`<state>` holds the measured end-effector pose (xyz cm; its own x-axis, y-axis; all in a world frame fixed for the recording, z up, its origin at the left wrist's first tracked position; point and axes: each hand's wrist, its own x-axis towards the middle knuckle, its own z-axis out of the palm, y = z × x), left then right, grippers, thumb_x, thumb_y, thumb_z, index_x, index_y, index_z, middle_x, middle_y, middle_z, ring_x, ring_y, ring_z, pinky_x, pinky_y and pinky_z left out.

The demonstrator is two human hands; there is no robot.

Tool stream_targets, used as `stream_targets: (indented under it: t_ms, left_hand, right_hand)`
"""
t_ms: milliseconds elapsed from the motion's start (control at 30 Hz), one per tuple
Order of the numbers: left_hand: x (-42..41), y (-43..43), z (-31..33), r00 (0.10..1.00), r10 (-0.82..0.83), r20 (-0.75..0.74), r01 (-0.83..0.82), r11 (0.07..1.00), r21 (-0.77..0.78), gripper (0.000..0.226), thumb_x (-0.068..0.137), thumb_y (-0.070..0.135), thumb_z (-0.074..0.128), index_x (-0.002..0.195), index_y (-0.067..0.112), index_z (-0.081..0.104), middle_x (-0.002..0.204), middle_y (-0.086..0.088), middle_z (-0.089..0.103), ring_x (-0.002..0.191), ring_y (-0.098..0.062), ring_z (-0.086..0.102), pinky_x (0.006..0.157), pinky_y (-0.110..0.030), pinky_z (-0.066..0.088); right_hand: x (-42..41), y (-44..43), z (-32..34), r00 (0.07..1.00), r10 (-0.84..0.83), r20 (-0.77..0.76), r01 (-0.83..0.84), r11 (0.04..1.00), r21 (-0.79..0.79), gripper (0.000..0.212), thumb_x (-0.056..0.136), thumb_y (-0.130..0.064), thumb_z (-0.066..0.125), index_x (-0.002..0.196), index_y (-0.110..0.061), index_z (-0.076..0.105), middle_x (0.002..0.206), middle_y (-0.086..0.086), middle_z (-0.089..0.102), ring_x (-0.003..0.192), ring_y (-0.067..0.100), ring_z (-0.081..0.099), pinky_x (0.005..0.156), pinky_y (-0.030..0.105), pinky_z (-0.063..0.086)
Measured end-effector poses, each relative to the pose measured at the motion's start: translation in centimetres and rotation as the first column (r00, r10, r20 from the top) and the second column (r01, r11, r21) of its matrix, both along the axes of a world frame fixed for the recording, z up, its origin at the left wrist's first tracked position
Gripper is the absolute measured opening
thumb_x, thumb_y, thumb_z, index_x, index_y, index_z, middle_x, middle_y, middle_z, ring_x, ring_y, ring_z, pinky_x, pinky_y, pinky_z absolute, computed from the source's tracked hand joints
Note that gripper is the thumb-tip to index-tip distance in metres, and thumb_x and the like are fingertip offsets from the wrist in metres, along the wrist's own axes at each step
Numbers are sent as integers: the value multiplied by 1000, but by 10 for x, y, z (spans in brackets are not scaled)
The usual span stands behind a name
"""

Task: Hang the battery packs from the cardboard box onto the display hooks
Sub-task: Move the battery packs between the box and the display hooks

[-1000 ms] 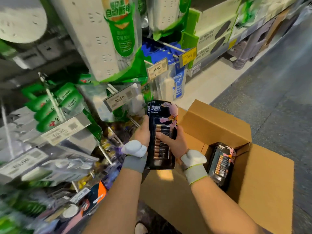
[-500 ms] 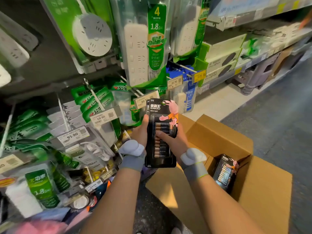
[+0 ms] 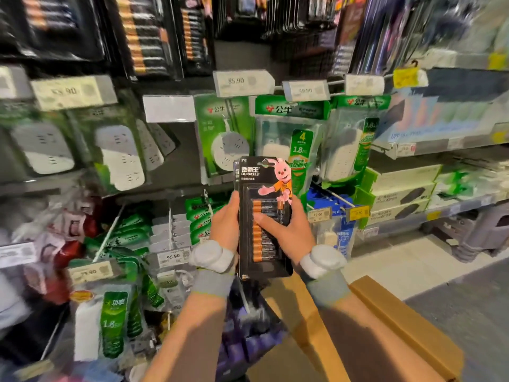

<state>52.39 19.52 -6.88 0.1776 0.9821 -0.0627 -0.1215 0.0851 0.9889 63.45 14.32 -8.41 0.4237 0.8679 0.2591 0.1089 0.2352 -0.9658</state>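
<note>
Both hands clasp the battery pack [image 3: 263, 216] upright before the shelves: left hand [image 3: 224, 220] on its left edge, right hand [image 3: 286, 227] across the front. Stiff card, probably weighty; grip low, leaving the hang hole clear.

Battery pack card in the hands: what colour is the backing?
Black, with a pink bunny printed at the top of the battery pack; head view, the only one, shows it clearly.

An upright black carded battery pack [image 3: 264, 216] sits between left hand [image 3: 225, 221] and right hand [image 3: 286, 227], before hanging green-carded power strips [image 3: 292, 139], above the brown cardboard box [image 3: 391, 326]
</note>
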Motion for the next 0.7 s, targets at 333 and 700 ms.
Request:
stream_targets:
  t_ms: [333,700]
  left_hand:
    - [-38,21,97,984,74,165,-104,978,182,32,93,33,55,94,8,75,97,-18,73,99,-40,67,95,-56,49]
    - [-67,39,165,986,-47,158,-10,940,342,40,94,43,57,108,9,72,100,-13,74,96,-30,71,94,-49,52]
  right_hand:
    - [-33,31,97,993,107,46,-114,977,178,53,76,-15,79,119,-19,48,109,-1,66,97,12,66,85,31,54]
    - [-47,60,164,987,118,105,-146,936,320,58,77,-21,80,123,-21,45,114,-2,66,104,14,65,94,46,52]
